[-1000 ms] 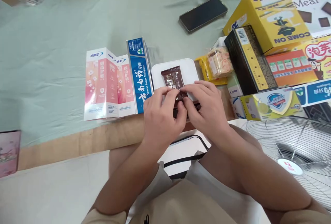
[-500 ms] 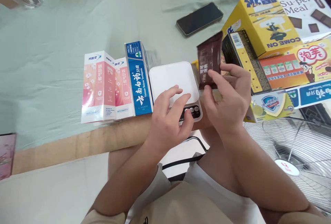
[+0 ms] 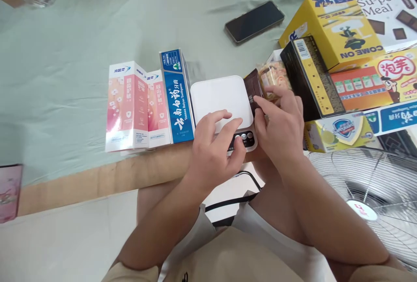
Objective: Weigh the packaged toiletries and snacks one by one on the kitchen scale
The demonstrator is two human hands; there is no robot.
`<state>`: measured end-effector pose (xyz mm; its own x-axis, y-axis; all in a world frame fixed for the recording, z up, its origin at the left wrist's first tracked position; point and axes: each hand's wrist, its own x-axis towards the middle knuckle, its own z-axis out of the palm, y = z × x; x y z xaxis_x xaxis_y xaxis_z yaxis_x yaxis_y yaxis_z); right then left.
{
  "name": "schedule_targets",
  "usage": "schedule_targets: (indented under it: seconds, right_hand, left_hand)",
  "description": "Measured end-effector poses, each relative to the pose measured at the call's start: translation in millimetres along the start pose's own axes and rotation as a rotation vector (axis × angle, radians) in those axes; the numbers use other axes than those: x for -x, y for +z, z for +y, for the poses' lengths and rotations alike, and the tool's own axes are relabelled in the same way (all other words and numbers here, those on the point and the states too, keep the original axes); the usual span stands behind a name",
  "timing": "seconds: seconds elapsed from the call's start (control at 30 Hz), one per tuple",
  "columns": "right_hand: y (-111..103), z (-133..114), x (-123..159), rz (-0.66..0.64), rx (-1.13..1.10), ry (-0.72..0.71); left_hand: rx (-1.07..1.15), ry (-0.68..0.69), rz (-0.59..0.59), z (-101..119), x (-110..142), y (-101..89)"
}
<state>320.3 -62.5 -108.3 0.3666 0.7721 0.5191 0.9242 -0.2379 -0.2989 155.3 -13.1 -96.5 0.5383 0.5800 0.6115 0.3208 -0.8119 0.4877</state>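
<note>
A small white kitchen scale (image 3: 218,96) sits at the table's near edge with a bare platform. My left hand (image 3: 213,151) rests on the scale's front, fingers spread, thumb by the buttons. My right hand (image 3: 282,123) is closed on a dark brown snack packet (image 3: 251,90), holding it low just right of the scale, against a clear packet of pale snacks (image 3: 275,80).
Two pink boxes (image 3: 128,106) and a blue toothpaste box (image 3: 176,95) stand left of the scale. A black phone (image 3: 254,21) lies further back. Stacked product boxes (image 3: 345,25) fill the right side. A fan grille (image 3: 368,190) sits at lower right.
The brown packet was lifted off the scale by my right hand, raised to the right, then lowered beside the scale. My left hand stayed at the scale's front.
</note>
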Motion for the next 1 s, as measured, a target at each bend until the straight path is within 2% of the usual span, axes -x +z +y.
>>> schedule_targets:
  seconds: [0.13,0.3,0.4,0.53,0.6,0.73,0.87,1.0]
  right_hand:
    - [-6,-7,0,0.012,-0.101,-0.028]
    - [-5,-24,0,0.065,-0.301,-0.163]
    - [0,-40,3,-0.015,-0.321,-0.187]
    - [4,-67,11,-0.249,-0.264,-0.242]
    - [6,-79,15,-0.349,-0.222,-0.280]
    - [10,-96,16,-0.440,-0.154,-0.312]
    - [15,-103,15,-0.464,-0.128,-0.313]
    - [20,-106,16,-0.431,-0.093,-0.301]
  left_hand:
    - [0.009,0.002,0.017,1,0,-0.4]
    - [-0.020,-0.003,0.061,-1,1,-8.3]
    - [-0.076,-0.044,0.104,-6,7,-19.8]
    - [-0.289,-0.223,0.123,-19,19,-39.3]
    - [-0.355,-0.311,0.064,-26,26,-48.5]
    - [-0.366,-0.400,-0.133,-35,36,-63.5]
    - [-0.366,-0.411,-0.272,-39,41,-73.0]
    - [-0.403,-0.378,-0.303,-42,46,-75.3]
